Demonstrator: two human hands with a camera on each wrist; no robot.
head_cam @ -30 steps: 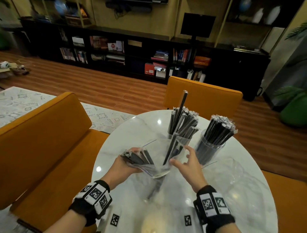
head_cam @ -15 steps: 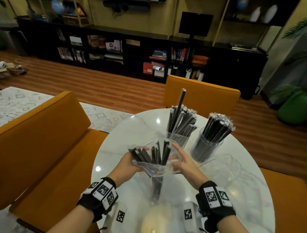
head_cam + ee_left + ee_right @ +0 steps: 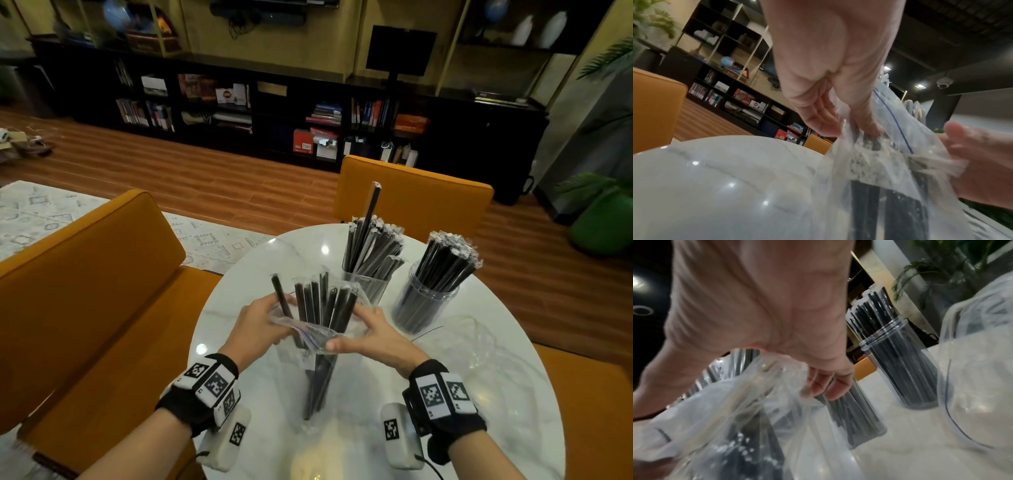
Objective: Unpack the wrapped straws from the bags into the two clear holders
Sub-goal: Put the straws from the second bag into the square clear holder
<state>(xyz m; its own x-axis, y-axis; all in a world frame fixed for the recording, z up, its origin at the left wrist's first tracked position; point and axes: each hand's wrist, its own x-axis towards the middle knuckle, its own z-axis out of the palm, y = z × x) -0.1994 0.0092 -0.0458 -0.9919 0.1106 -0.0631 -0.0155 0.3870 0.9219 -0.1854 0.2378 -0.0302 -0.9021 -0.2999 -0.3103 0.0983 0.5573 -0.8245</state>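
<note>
A clear zip bag stands upright on the white marble table, with several black wrapped straws sticking out of its open mouth. My left hand pinches the bag's left rim between thumb and fingers. My right hand grips the right rim, thumb in front and fingers behind. One straw leans left beside my left hand. Behind the bag stand two clear holders, the left one and the right one, both packed with straws.
An empty crumpled clear bag lies at the right of the table, also in the right wrist view. Orange chairs stand at the left and behind the table. One straw sticks up tall from the left holder.
The bag has come from tilted to upright and the straws now stand bunched out of its mouth. Both hands have closed in on the bag's rim, the right hand from beside it.
</note>
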